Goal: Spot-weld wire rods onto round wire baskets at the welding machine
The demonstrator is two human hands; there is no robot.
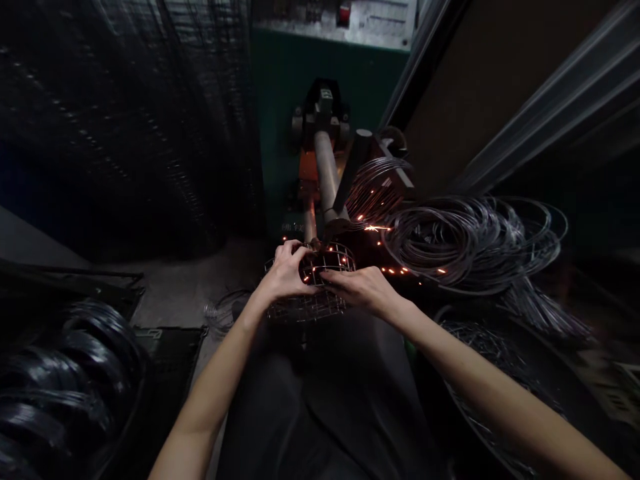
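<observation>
A round wire basket (pixel 307 308) of crossed metal wires is held between my hands, under the tip of a welding machine (pixel 327 167). My left hand (pixel 287 272) grips its left side, with the thumb and fingers curved round the wires. On the right side, my right hand (pixel 361 287) holds the basket with its fingers reaching over the wire. Orange sparks (pixel 373 229) fly out to the right from where the machine's electrode (pixel 311 227) meets the basket. The exact contact point is partly hidden by my left fingers.
Coils of wire rings (pixel 450 240) lie to the right, with more rings (pixel 377 183) hanging beside the machine's arm. A dark tub (pixel 550 373) with wire pieces stands at lower right. Bundled wire coils (pixel 75 380) fill the lower left. A dark plastic curtain (pixel 165 120) hangs at left.
</observation>
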